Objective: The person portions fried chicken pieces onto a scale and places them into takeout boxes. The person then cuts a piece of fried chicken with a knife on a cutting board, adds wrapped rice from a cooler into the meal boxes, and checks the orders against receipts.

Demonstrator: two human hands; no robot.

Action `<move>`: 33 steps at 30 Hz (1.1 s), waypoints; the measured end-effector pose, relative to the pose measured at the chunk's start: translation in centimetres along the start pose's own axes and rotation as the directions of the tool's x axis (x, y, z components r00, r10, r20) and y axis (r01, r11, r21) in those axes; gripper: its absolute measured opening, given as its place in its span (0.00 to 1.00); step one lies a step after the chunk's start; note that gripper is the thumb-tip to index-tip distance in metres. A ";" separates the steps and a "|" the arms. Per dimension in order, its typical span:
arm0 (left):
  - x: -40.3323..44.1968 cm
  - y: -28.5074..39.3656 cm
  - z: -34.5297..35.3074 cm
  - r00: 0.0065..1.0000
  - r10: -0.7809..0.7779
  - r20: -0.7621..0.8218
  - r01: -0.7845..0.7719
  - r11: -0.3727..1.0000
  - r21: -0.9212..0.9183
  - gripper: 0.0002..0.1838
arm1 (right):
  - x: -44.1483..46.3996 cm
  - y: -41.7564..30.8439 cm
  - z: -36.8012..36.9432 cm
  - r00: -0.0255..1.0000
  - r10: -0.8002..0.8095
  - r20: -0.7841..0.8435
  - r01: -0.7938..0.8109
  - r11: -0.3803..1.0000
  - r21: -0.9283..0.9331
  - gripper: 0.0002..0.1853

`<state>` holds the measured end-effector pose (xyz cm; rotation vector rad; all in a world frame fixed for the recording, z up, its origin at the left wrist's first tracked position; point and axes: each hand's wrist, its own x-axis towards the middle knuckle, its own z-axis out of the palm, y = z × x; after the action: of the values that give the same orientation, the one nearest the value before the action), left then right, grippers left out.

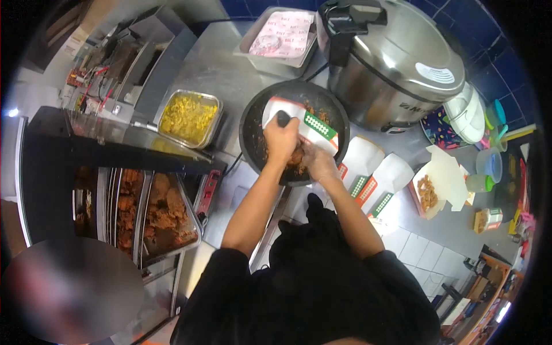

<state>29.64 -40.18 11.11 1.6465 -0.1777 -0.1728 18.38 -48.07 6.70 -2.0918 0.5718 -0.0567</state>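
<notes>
A head-worn camera looks forward and steeply down from above and behind the hands (282,138), fairly near, its wide view spanning the bench (215,54) around them.

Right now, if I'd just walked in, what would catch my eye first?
Probably the big, shiny lidded cooker at the upper right. Near the centre, the left hand and right hand are over a dark round bowl, close to a white, red and green carton. Bright yellow food also stands out, in a metal tray left of the bowl.
</notes>
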 end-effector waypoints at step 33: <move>-7.2 1.2 -11.0 0.963 -0.195 -0.187 0.001 0.694 -0.720 0.04 | -9.2 11.1 -18.8 0.996 -0.052 -0.076 0.002 0.838 -0.546 0.14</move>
<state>24.97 -27.99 13.30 0.8685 0.1683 -0.0932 1.23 -64.04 9.97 -2.6685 0.6676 0.0009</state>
